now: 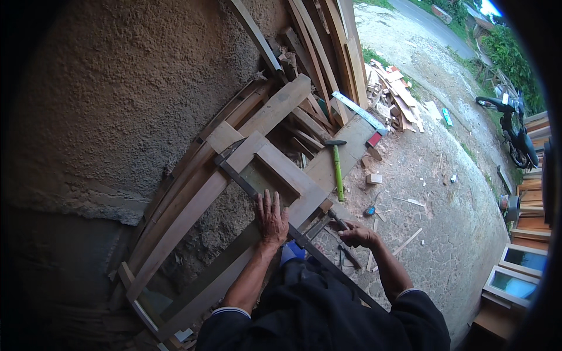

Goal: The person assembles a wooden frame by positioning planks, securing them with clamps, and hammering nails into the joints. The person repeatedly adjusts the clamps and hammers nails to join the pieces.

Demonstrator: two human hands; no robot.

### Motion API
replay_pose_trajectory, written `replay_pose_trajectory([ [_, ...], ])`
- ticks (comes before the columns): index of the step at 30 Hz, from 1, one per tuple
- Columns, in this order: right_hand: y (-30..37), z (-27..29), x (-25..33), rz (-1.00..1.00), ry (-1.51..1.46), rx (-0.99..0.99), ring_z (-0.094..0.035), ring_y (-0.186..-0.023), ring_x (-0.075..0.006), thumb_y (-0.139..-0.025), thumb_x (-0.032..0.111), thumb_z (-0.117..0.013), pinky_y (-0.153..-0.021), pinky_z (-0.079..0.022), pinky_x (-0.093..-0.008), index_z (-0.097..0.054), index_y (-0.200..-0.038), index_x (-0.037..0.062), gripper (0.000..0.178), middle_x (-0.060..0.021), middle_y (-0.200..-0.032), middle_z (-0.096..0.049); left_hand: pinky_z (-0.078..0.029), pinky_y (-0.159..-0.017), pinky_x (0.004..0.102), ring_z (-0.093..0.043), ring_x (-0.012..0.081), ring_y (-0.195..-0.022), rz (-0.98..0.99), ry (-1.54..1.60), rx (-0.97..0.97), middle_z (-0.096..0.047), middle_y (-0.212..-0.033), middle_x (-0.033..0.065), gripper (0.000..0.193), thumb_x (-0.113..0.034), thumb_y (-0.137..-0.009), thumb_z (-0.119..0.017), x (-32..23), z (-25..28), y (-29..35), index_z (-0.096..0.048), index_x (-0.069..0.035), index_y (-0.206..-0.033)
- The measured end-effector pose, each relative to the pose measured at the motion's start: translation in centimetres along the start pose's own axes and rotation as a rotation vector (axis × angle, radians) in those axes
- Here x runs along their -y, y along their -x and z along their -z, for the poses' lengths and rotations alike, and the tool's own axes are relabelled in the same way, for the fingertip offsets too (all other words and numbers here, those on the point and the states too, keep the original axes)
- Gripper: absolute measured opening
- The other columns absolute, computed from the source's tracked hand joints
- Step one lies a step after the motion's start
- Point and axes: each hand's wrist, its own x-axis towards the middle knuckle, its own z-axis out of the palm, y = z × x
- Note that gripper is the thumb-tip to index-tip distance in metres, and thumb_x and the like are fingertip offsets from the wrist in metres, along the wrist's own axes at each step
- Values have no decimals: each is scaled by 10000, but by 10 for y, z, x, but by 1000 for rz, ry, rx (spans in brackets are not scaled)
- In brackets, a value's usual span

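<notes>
While the left hand (272, 219) lies palm down with its fingers straight over the wooden frame (307, 206) and the bar of a long dark clamp (301, 240), the right hand (358, 236), at 3 o'clock from it, curls tightly round the clamp's dark handle (338, 221). Taking the left hand as the dial's centre in the head view, the clamp crosses the frame from between 10 and 11 o'clock to just past 4 o'clock. A small wood block (326, 205) sits by the frame's edge at 10 to 11 o'clock from the right hand; whether it touches the clamp, I cannot tell. At 2 o'clock a hammer (338, 169) with a green handle lies on a pale board (316, 168), and farther out, between 1 and 2 o'clock, is a square (358, 110) with a red stock. A blue tape measure (369, 211) rests on the floor (421, 234) near the right hand, at 1 o'clock from it. Wood scraps (398, 96) are heaped beyond the square; a motorcycle (515, 131) stands between 2 and 3 o'clock, and a rough wall (111, 117) fills 10 o'clock.
</notes>
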Motion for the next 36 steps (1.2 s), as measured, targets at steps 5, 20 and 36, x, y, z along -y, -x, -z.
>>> replay_pose_trajectory([
  [5,3,6,-7,23,-162,126,-397,-459,-70,-905,326,-736,-419,-305,-244,-508,-1423,104,608,32,-671,-475,-509,-790,424,-636,355,-895,161,545,187,-659,-1061,156,336,-313,-949,-641,-21,21,71,-615,-31,-1130],
  [20,-12,25,-40,93,-182,152,-422,-525,-68,-916,316,-727,-458,-346,-263,-521,-1406,156,556,23,-733,-549,-566,-675,351,-672,235,-739,1305,1809,441,-693,-849,117,477,-492,-957,-636,-64,-38,54,-643,-22,-1041],
  [36,22,8,-41,-14,-279,-16,-439,-552,-48,-886,494,-729,-459,-328,-241,-582,-1329,228,537,41,-727,-520,-531,-651,353,-627,215,-688,1619,1844,521,-697,-866,45,363,-447,-895,-720,-36,-67,58,-666,-121,-1047],
])
